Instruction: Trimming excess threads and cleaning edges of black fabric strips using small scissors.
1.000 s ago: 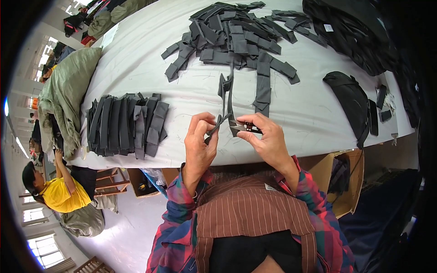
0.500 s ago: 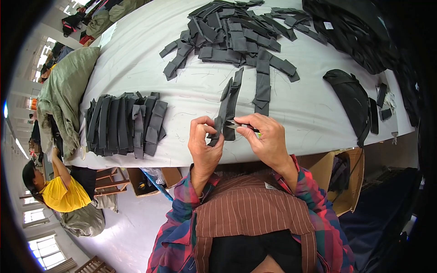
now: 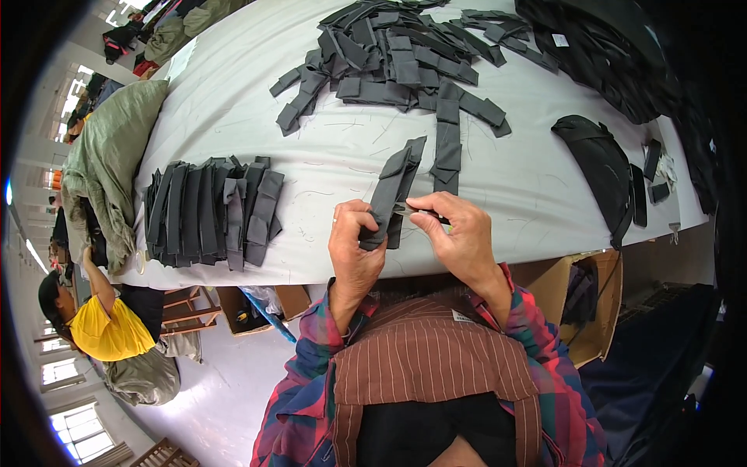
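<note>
Over the near edge of the white-covered table, my left hand pinches a dark grey fabric strip, folded double and slanting away from me. In my right hand is a small pair of thread snips, closed in by the fingers, with the metal tips against the strip's right side. Left of my hands lies a neat row of stacked fabric strips. Farther off spreads a loose heap of similar strips, one chain of them trailing down toward my right hand.
A black fabric pouch and a dark phone-like slab lie to the right. Shiny black material covers the far right corner. A green-grey bundle rests at the left edge, beside a person in yellow. Cardboard boxes stand below the table.
The strip in my left hand has turned, showing its broader face, and its far end tilts more to the right. The snips stay beside it, with my right hand barely shifted.
</note>
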The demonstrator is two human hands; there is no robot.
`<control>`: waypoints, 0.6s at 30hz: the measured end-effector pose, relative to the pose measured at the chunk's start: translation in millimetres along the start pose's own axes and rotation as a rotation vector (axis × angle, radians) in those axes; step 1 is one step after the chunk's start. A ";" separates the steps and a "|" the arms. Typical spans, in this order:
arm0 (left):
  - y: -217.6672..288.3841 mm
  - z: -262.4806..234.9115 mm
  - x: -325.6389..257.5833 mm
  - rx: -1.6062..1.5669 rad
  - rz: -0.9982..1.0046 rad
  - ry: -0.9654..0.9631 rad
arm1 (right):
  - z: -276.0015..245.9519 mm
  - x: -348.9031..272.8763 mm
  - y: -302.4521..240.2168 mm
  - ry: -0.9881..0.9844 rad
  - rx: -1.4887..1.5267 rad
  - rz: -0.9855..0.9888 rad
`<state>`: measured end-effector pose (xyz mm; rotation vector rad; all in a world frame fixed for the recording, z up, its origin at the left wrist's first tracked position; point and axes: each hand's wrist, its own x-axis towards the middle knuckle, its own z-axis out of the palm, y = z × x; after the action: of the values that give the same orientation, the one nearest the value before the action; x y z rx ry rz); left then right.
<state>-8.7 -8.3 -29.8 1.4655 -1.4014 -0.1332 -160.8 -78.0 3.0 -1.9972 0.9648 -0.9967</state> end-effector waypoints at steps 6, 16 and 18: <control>4.7 0.2 4.4 0.010 -0.028 0.067 | -3.3 -0.2 2.6 0.011 -0.017 -0.015; 2.9 0.7 4.1 0.074 0.131 0.178 | -7.9 -2.7 -6.3 -0.037 -0.105 -0.060; 3.2 1.2 4.2 0.084 0.142 0.173 | -8.1 -2.2 -6.3 -0.059 -0.124 -0.019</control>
<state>-10.4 -11.5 -25.8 1.4047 -1.3778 0.1405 -166.8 -75.2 11.2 -2.1290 0.9985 -0.9029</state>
